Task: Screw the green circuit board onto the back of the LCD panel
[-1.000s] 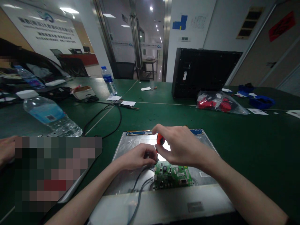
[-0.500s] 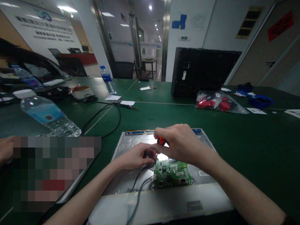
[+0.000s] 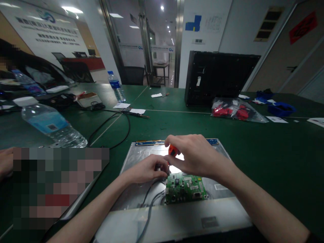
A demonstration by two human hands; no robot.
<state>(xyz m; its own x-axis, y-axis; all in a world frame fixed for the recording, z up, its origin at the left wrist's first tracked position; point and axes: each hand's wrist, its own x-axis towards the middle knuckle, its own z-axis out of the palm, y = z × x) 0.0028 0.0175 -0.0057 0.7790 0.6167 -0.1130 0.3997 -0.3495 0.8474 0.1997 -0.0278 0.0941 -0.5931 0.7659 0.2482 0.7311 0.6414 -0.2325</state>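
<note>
Fingers of my R hand (image 3: 194, 158) closed round the red handle of a screwdriver (image 3: 173, 150), centre of frame, tool upright w/ tip pointing down; shaft mostly hidden behind my knuckles. L hand (image 3: 145, 170) just left of it, fingertips curled together & pinched at the foot of the shaft; can't tell what's between them, too dark & small. Both hands meet at the upper-left corner of a green circuit board (image 3: 186, 188), which lies flat just below centre on a silver metal back panel (image 3: 138, 157); grey cables (image 3: 149, 202) run from under my L hand down toward the bottom edge. Panel sits on a green table (image 3: 265, 152) that fills the mid frame.

Further out: a black cable (image 3: 111, 126) loops left of centre; a water bottle (image 3: 50, 125) lies on its side at mid left; a 2nd bottle (image 3: 115, 86) stands upright, upper left of centre. Black monitor casing (image 3: 220, 76) stands upper centre-right; a clear bag of red parts (image 3: 236, 111) just in front of it; blue bits (image 3: 282, 108) at far right. Another person's hand (image 3: 5, 162) rests at the left edge, well apart from mine.
</note>
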